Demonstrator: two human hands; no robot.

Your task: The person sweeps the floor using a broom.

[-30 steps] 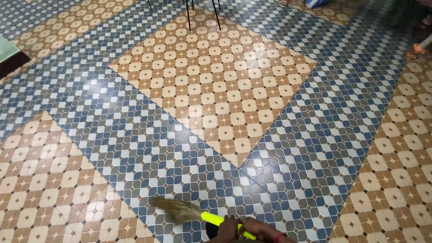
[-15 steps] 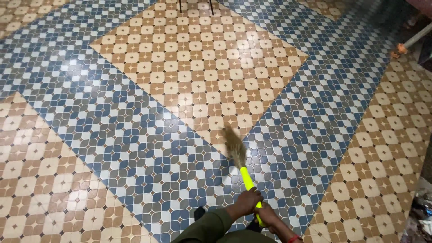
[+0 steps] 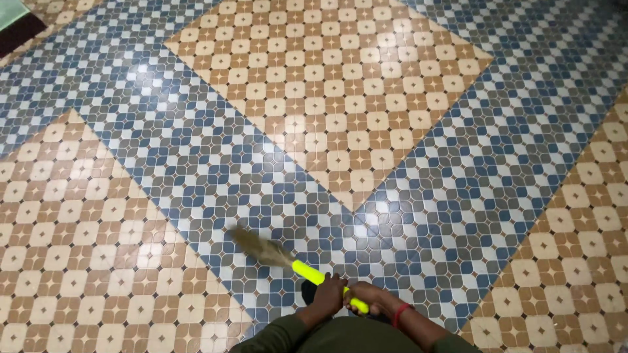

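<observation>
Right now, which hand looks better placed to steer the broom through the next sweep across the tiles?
Probably the left hand: it grips the yellow plastic handle of the straw-bristled broom nearer the bristles, so it steers. The right hand holds the handle's end, more as a pivot.

floor [image 3: 405, 78]: glossy patterned tiles, tan and blue bands | corner mat [image 3: 16, 23]: green, dark-edged

Left hand [image 3: 329, 294] and right hand [image 3: 367, 297] sit clenched side by side, forearms drawn in low.
</observation>
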